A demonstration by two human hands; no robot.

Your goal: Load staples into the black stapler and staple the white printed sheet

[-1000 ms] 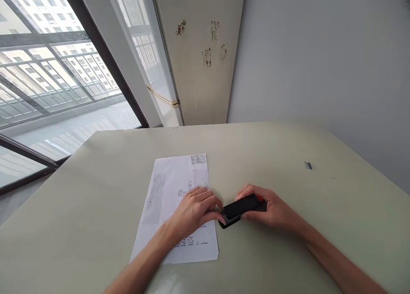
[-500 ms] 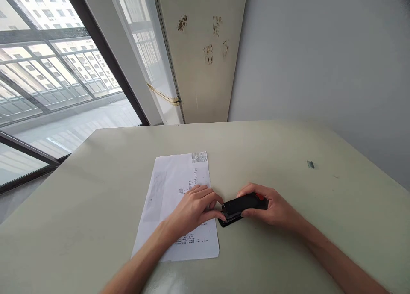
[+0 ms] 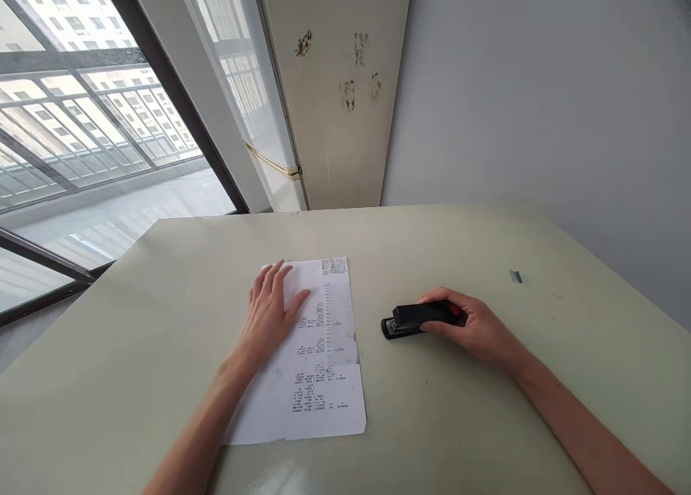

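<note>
A black stapler (image 3: 429, 315) with a red patch near its back end is gripped by my right hand (image 3: 469, 326), thumb on the near side and fingers on the far side. Its nose points left, toward the paper, with bare table between them. Printed white paper (image 3: 324, 394) lies flat on the table, a dark patterned block in its top right corner. Over the upper left part of the paper rests my left hand (image 3: 270, 311), fingers spread and holding nothing. Whether the paper is one sheet or a stack, I cannot tell.
The pale table (image 3: 134, 358) extends around both hands. A small strip of staples or similar dark piece (image 3: 516, 276) lies at the right. Beyond the table stand a stained cabinet panel (image 3: 335, 121), a grey wall (image 3: 512, 99) and a window at the left.
My left hand has left the stapler's nose and moved up and left across the paper, its fingers spreading. The right hand has shifted the stapler slightly right and farther from me.
</note>
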